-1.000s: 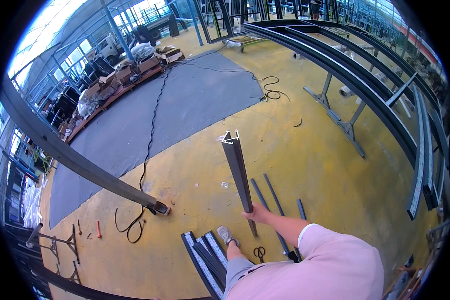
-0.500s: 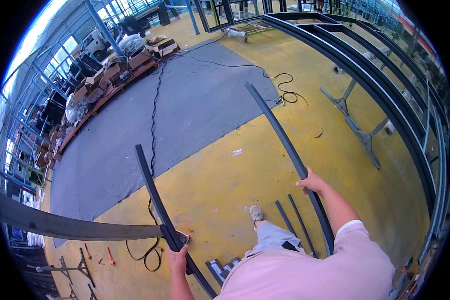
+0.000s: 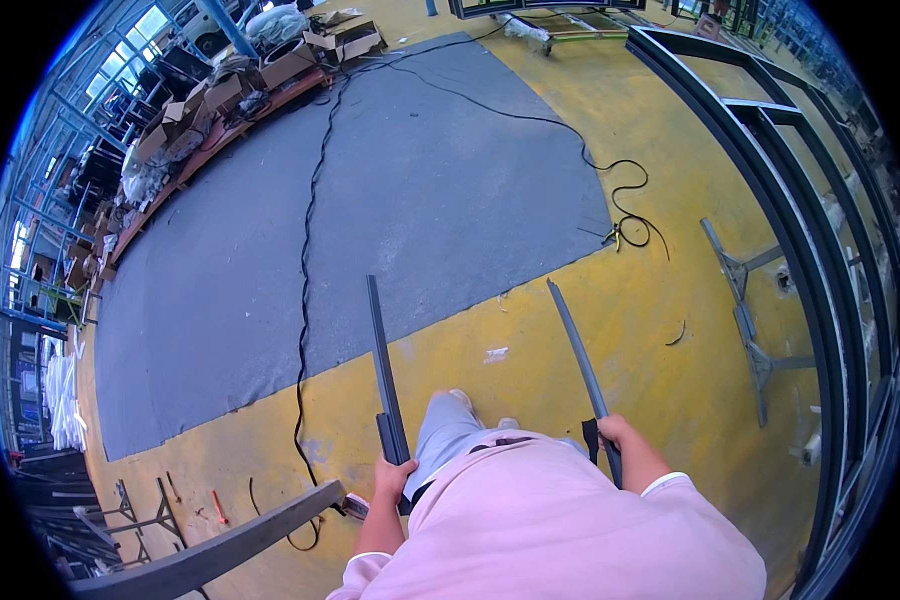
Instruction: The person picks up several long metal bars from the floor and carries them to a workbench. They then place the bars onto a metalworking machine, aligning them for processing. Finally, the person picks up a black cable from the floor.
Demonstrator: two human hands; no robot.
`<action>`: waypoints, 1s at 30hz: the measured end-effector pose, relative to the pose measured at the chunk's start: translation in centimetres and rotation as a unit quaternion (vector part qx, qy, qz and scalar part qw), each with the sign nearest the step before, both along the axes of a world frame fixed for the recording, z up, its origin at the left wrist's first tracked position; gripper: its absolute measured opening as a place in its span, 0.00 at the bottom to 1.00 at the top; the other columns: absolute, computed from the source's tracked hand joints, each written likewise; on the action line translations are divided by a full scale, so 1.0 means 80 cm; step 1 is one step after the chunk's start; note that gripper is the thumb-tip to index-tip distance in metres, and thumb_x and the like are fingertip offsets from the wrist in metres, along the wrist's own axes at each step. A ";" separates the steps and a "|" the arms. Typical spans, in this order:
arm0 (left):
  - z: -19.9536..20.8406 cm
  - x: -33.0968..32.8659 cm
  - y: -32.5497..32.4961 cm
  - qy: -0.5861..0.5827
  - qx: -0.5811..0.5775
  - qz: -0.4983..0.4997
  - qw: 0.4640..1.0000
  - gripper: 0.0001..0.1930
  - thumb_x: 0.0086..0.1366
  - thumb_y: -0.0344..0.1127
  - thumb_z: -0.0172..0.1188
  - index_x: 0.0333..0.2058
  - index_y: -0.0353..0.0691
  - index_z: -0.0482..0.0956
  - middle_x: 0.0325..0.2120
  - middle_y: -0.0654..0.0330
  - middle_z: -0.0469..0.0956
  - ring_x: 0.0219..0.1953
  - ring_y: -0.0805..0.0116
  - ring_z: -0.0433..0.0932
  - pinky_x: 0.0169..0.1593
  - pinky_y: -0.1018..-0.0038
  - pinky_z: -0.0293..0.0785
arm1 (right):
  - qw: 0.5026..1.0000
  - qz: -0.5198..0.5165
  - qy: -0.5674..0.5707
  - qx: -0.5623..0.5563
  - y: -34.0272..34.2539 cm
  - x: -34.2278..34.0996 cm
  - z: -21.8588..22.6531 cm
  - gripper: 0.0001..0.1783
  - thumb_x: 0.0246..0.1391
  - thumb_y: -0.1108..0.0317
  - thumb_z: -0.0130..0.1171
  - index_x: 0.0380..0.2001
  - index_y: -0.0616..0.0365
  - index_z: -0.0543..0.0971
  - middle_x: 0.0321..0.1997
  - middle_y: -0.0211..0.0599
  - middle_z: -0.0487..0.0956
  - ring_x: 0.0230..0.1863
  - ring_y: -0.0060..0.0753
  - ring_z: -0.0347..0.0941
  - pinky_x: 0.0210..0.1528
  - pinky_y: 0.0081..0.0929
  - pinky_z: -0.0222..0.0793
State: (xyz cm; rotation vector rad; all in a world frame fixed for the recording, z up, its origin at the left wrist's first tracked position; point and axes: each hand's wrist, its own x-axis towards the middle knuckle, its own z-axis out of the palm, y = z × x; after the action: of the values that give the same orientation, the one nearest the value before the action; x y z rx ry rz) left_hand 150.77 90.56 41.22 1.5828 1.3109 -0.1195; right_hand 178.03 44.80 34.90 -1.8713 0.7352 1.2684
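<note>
My left hand [image 3: 394, 476] is closed around a long dark bar [image 3: 379, 335] at lower centre, its far end showing against the grey mat [image 3: 220, 310]. My right hand [image 3: 613, 432], fingers likewise curled tight, grips a second bar [image 3: 576, 350], right of centre. A dark framework [image 3: 813, 320] curves down the picture's right side.

Pink shirt [image 3: 580, 530], short sleeves [image 3: 698, 510] with white edging [image 3: 663, 480], light grey shorts [image 3: 444, 432], dark strip [image 3: 515, 440] at the waist, bare hands [image 3: 394, 476].
</note>
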 end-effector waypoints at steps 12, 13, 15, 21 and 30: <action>-0.028 0.601 0.288 0.125 0.074 -0.152 0.978 0.29 0.49 0.39 0.71 0.50 0.35 0.75 0.42 0.43 0.82 0.47 0.46 0.81 0.51 0.59 0.74 | 0.989 -0.123 -0.074 -0.044 0.186 0.454 0.029 0.09 0.47 0.71 0.65 0.27 0.58 0.72 0.16 0.36 0.71 0.16 0.32 0.69 0.18 0.36 0.65; -0.014 0.660 0.327 0.127 0.091 -0.180 0.971 0.29 0.46 0.37 0.72 0.48 0.36 0.75 0.40 0.44 0.82 0.46 0.46 0.81 0.50 0.59 0.75 | 0.991 -0.115 -0.064 -0.031 0.200 0.473 0.035 0.09 0.46 0.71 0.65 0.27 0.59 0.73 0.17 0.36 0.72 0.16 0.32 0.70 0.19 0.36 0.66; 0.018 0.784 0.388 0.122 0.166 -0.218 0.954 0.29 0.45 0.36 0.73 0.47 0.36 0.72 0.37 0.46 0.82 0.44 0.46 0.82 0.49 0.59 0.75 | 0.993 -0.100 -0.058 0.005 0.227 0.521 0.040 0.08 0.45 0.71 0.64 0.25 0.60 0.75 0.18 0.36 0.74 0.18 0.32 0.71 0.20 0.37 0.67; 0.035 1.176 0.498 0.090 0.347 -0.263 0.896 0.32 0.50 0.38 0.70 0.53 0.35 0.67 0.45 0.42 0.77 0.49 0.41 0.77 0.51 0.55 0.73 | 0.981 -0.001 -0.187 -0.061 0.272 0.668 -0.099 0.09 0.45 0.69 0.61 0.32 0.58 0.82 0.28 0.42 0.82 0.33 0.41 0.80 0.38 0.37 0.73; 0.061 1.586 0.423 0.057 0.244 -0.284 0.926 0.28 0.46 0.35 0.72 0.44 0.36 0.68 0.35 0.44 0.81 0.42 0.41 0.81 0.46 0.55 0.75 | 0.963 -0.177 -0.200 -0.031 0.307 1.337 0.001 0.20 0.41 0.71 0.64 0.38 0.71 0.73 0.19 0.43 0.76 0.17 0.35 0.74 0.19 0.37 0.69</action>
State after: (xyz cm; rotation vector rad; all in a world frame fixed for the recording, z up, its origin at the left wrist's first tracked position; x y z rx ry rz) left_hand 277.65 124.40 46.11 2.3901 0.9691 -0.2612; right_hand 285.00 69.35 35.01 -1.8597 0.8447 0.6235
